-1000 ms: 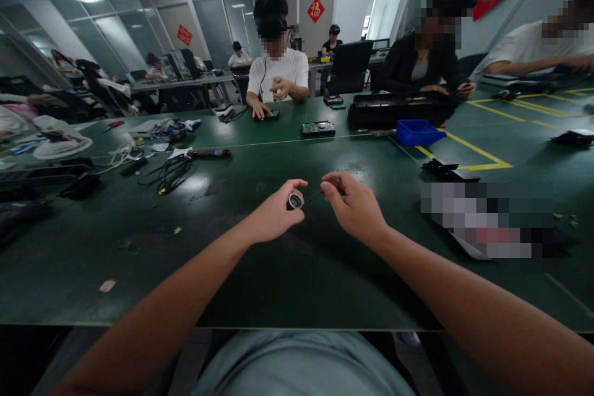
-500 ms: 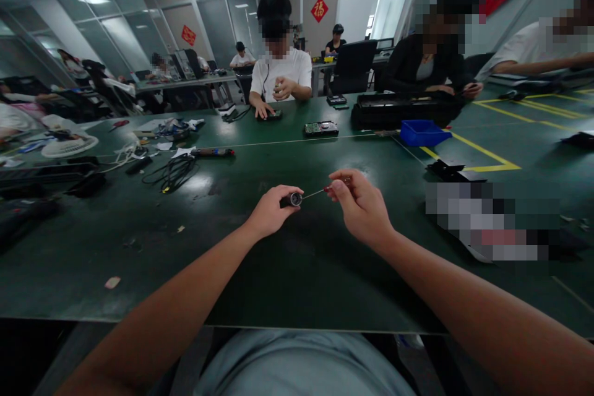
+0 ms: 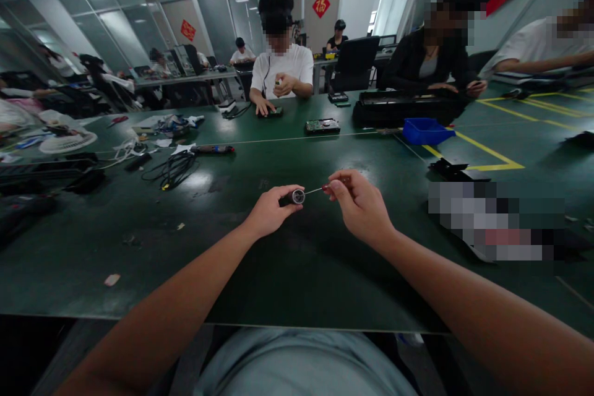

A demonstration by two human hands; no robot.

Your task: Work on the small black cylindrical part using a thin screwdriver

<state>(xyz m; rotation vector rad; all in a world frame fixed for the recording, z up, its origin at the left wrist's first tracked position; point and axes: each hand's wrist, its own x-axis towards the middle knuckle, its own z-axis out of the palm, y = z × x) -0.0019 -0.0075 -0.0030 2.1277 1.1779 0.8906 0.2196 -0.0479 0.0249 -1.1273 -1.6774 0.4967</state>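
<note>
My left hand (image 3: 269,210) is closed around a small dark cylinder with a silvery end (image 3: 295,197), held just above the green table (image 3: 288,272). My right hand (image 3: 359,205) pinches a thin screwdriver with a red handle (image 3: 330,185). Its slim metal shaft (image 3: 313,190) points left and its tip meets the cylinder's silvery end. Both hands hover over the middle of the table, a short gap apart.
A blue bin (image 3: 424,130) and a long black device (image 3: 401,108) lie at the back right. Black cables (image 3: 172,170) and clutter lie at the left. A circuit board (image 3: 322,126) lies mid-table. Several people sit across the table, one in a white shirt (image 3: 281,71).
My left hand has turned the cylinder from facing me to lying sideways. The screwdriver shaft now shows between my hands, with its tip at the cylinder's end.
</note>
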